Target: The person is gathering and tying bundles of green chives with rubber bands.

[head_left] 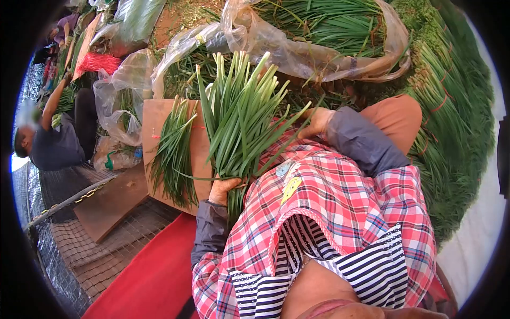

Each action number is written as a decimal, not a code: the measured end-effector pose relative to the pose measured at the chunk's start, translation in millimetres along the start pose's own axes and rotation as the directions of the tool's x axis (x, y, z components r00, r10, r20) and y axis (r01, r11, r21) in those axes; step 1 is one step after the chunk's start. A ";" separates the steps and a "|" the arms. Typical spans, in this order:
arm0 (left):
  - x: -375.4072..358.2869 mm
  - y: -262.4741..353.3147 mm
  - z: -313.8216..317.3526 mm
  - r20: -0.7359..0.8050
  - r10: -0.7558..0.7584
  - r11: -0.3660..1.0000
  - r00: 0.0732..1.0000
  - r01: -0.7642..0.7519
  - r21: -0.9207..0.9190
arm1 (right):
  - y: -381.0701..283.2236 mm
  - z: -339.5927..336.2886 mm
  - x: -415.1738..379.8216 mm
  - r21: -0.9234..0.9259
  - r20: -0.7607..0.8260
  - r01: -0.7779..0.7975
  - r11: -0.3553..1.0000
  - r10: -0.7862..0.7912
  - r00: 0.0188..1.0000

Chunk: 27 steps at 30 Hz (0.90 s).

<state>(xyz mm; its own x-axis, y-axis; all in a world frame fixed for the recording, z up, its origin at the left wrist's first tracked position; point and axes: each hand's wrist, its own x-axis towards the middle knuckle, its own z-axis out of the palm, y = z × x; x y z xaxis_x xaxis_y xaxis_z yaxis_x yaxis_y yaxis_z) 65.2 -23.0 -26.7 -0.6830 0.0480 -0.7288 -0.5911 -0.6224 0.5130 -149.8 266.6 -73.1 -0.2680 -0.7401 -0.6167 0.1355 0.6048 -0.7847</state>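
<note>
One fanned, strappy-leaved bunch point(241, 125), left hand point(225, 189) clasping, right hand point(317, 122) partly unclear

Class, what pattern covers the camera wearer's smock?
The smock has red, white and dark blue checks, seen best in the head view.

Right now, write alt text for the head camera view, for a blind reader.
A left hand grips a big bunch of long green leaves, the right hand nearby. A smaller bunch lies on a brown board; more greens fill an open plastic bag beyond.

Stalks point(239, 127) grn w/ pale ends, smock point(340, 196) red-wht plaid, top point(372, 258) blk/wht striped.
</note>
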 end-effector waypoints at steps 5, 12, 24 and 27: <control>-4.3 4.9 15.9 -0.059 0.062 0.981 0.996 -0.050 0.189 | 23.8 29.0 60.4 0.303 -0.211 0.446 0.842 -0.397 0.893; 1.9 1.1 49.0 0.167 0.558 0.268 0.813 -0.366 0.891 | -44.8 21.7 43.6 0.816 -0.278 0.495 0.299 -0.548 0.789; -37.9 25.2 77.1 0.308 0.401 -0.155 0.863 -0.268 0.951 | -60.4 43.1 37.3 0.880 -0.466 0.437 -0.189 -0.526 0.711; -57.6 39.8 74.5 0.408 0.367 -0.069 0.836 -0.413 0.908 | -61.0 41.6 31.9 0.874 -0.473 0.458 -0.161 -0.492 0.731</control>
<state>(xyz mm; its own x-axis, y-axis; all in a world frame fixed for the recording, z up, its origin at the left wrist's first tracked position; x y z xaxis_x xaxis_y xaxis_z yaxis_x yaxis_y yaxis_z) 49.0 7.7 69.4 -0.9630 0.1301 -0.2361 -0.0670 0.7329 0.6771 -126.9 193.8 -47.5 -0.7137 -0.6996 -0.0352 0.6896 -0.6929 -0.2103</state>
